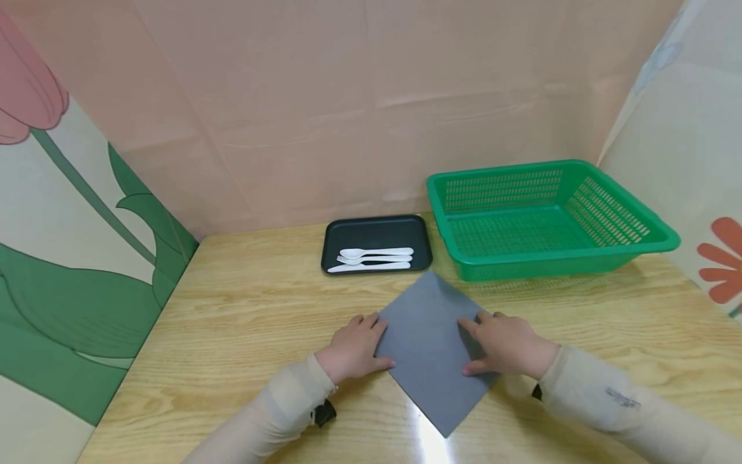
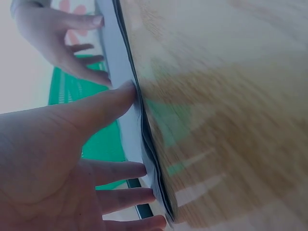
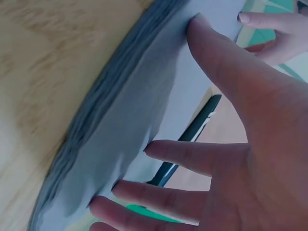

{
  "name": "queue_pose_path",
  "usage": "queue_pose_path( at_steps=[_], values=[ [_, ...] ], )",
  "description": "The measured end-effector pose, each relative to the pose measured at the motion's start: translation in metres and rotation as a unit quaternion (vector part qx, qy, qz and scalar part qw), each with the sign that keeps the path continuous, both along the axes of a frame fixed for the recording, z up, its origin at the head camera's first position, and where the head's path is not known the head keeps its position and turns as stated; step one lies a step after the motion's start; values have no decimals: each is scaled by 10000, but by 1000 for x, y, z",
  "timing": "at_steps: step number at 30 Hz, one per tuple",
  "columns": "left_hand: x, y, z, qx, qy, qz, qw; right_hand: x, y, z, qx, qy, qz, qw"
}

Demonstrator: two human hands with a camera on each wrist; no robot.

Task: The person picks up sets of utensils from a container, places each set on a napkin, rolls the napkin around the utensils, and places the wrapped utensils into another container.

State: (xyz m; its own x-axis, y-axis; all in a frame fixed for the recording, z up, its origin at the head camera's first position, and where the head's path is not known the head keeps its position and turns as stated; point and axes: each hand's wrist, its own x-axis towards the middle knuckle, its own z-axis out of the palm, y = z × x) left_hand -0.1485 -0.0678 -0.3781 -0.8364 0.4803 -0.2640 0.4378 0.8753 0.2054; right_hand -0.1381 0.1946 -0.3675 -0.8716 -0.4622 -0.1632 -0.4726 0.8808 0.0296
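Observation:
A grey folded napkin [image 1: 429,341] lies on the wooden table, turned so one corner points toward me. Stacked layers show along its edge in both wrist views. My left hand [image 1: 355,349] rests at its left corner, thumb and fingertips touching the edge, fingers fairly straight. On the opposite side, my right hand [image 1: 510,345] touches the napkin's top with spread fingertips and thumb. The right wrist view shows these fingers [image 3: 178,156] extended over the cloth, which is slightly wavy there. Neither hand curls round the napkin.
Behind the napkin is a black tray [image 1: 373,229] holding a white spoon [image 1: 382,252], fork [image 1: 385,259] and knife [image 1: 371,266]. A green plastic basket [image 1: 556,256] stands at the back right. Printed sheets hang behind and beside the table [image 1: 243,322].

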Motion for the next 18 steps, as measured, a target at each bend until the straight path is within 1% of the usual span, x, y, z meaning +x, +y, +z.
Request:
queue_pose_path(
  at_steps=[4,12,16,18],
  values=[
    [1,0,0,7,84,-29,10000,-2,6,1,-84,-98,-36,9999],
    [9,5,4,-33,535,-294,9981,-4,12,-1,-84,-77,38,9999],
    [11,6,5,0,616,-303,9976,-5,13,-3,-44,-64,82,9999],
    [11,7,4,-16,576,-284,9979,-6,13,-3,-34,-73,83,9999]
  ],
)
